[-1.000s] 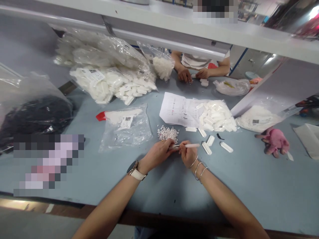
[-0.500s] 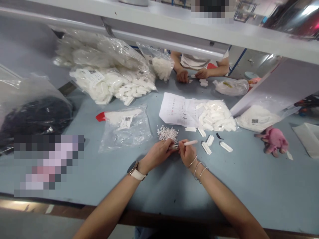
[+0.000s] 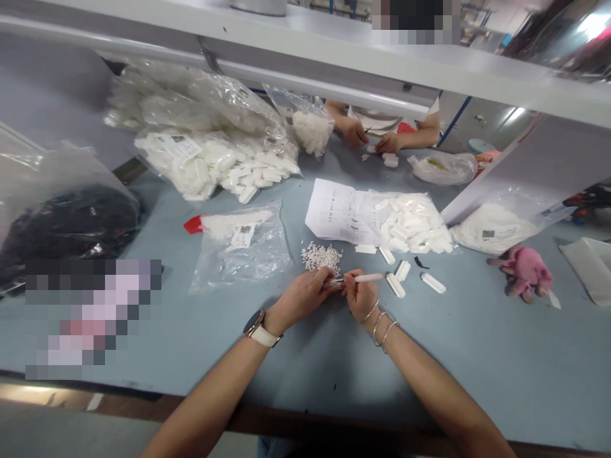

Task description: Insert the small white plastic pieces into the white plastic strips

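Observation:
My left hand [image 3: 305,294] is closed on a small light-coloured part [image 3: 333,284], mostly covered by my fingers. Close beside it, my right hand [image 3: 360,295] pinches a thin tool with a pale pink handle [image 3: 368,277], its tip pointing left at that part. Just beyond my left fingers lies a pile of tiny white pieces [image 3: 321,256]. Several white plastic parts, one of them a ribbed white block [image 3: 395,285], rest to the right of my right hand.
Behind are a printed sheet [image 3: 334,210] and a bag of white parts [image 3: 415,222]. A flat clear bag [image 3: 241,248] lies left, a pink cloth item [image 3: 527,272] right. Across the table, another person's hands [image 3: 372,137] work below the shelf [image 3: 305,38].
The tool in my right hand has shifted very slightly right and down. My left hand barely moves. Across the table, the other person's hands have changed position a little.

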`<action>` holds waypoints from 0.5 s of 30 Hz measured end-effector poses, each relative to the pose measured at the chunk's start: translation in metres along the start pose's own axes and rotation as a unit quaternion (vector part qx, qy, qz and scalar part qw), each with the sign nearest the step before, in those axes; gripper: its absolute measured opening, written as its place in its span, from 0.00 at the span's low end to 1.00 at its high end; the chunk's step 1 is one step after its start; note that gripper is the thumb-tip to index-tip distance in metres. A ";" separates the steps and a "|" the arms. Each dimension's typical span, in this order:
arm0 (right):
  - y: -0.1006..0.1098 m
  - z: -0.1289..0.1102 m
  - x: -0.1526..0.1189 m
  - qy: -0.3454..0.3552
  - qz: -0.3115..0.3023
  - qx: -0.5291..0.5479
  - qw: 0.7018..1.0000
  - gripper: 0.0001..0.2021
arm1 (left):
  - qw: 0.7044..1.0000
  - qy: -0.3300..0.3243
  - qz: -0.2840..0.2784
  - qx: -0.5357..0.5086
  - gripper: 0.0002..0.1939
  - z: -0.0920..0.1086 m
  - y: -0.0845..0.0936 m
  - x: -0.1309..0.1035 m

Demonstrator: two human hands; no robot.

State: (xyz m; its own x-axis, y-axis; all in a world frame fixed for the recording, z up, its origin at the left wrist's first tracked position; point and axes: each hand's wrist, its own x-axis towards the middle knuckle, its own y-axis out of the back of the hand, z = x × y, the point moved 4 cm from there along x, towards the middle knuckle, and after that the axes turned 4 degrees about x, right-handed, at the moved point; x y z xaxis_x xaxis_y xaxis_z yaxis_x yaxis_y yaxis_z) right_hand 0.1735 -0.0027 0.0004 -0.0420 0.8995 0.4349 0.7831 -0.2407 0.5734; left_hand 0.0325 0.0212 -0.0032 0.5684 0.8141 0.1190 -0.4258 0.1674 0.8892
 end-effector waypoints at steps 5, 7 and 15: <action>-0.001 -0.001 -0.002 0.016 -0.009 -0.017 1.000 0.23 | 1.000 0.000 -0.001 -0.003 0.05 0.001 0.001 0.000; 0.000 0.000 -0.004 0.007 -0.006 0.003 1.000 0.23 | 1.000 -0.001 0.000 0.001 0.05 0.001 0.001 0.000; -0.002 0.002 -0.003 0.003 -0.022 -0.016 1.000 0.24 | 1.000 0.007 -0.003 -0.004 0.05 0.001 0.001 0.000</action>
State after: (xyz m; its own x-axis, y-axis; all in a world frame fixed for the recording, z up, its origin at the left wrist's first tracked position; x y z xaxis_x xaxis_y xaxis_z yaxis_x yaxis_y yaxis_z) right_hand 0.1736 -0.0038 -0.0031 -0.0800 0.9073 0.4128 0.7608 -0.2120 0.6134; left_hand 0.0329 0.0211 -0.0017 0.5619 0.8202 0.1073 -0.4274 0.1768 0.8866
